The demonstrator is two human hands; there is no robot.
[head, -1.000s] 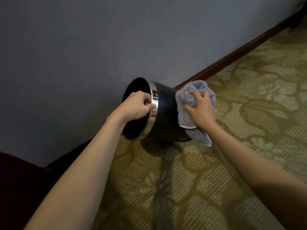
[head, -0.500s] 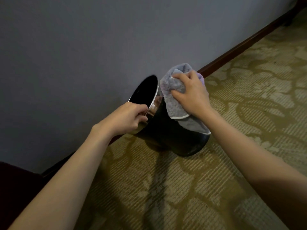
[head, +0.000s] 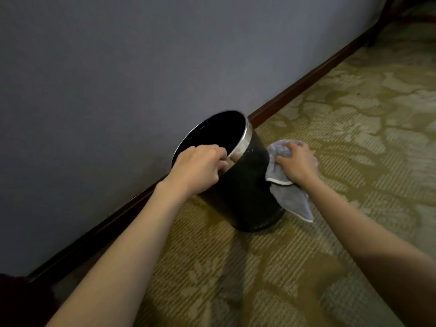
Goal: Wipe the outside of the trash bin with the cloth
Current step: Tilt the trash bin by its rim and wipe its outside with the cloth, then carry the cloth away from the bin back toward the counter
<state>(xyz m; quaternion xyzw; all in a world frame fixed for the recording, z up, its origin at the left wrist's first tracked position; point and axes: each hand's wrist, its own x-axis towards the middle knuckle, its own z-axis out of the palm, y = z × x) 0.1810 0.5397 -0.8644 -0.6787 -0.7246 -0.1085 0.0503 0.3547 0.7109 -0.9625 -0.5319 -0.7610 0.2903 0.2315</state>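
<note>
A black round trash bin [head: 245, 190] with a silver rim stands on the carpet beside the wall, tilted a little toward the wall. My left hand [head: 200, 168] grips the near part of its rim, fingers curled over the edge. My right hand [head: 297, 162] holds a grey-lilac cloth [head: 291, 197] against the bin's right outer side, about mid-height. A loose corner of the cloth hangs down toward the bin's base. The far side of the bin is hidden.
A grey wall [head: 118, 90] with a dark wooden baseboard [head: 306, 81] runs diagonally behind the bin. Patterned olive carpet [head: 354, 128] covers the floor to the right and front. A dark furniture piece [head: 14, 300] fills the bottom-left corner.
The bin has swung from lying nearly on its side to almost upright on the carpet. My right hand slid the cloth from near the rim down along the bin's right side.
</note>
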